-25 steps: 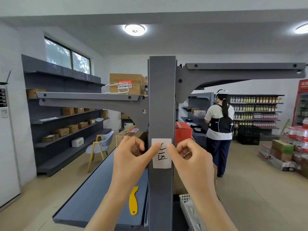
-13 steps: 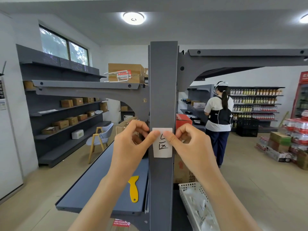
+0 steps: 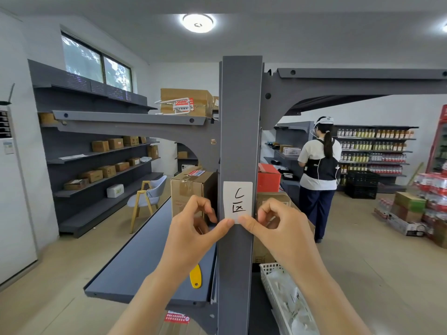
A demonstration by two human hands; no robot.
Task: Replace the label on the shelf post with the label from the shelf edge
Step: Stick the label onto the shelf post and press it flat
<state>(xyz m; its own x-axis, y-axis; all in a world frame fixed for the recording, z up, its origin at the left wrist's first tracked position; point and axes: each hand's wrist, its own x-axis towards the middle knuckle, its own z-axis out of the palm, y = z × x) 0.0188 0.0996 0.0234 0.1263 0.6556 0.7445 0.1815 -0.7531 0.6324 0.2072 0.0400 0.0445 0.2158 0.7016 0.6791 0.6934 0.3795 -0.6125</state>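
Thumbs of left hand (image 3: 191, 232) and right hand (image 3: 281, 228) pinch one label (image 3: 238, 200) onto one shelf post (image 3: 242, 117).

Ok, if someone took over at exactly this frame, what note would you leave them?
Left hand: fingers curled, thumb pressing the lower edge of the white label on the grey shelf post.
Right hand: the same, its thumb beside the left one.
Yellow scraper lies on the shelf beside the post.
Done: a label sits flat on the post.
Left: finish pressing its bottom edge, then let go. Whether this is the new label, I cannot tell.
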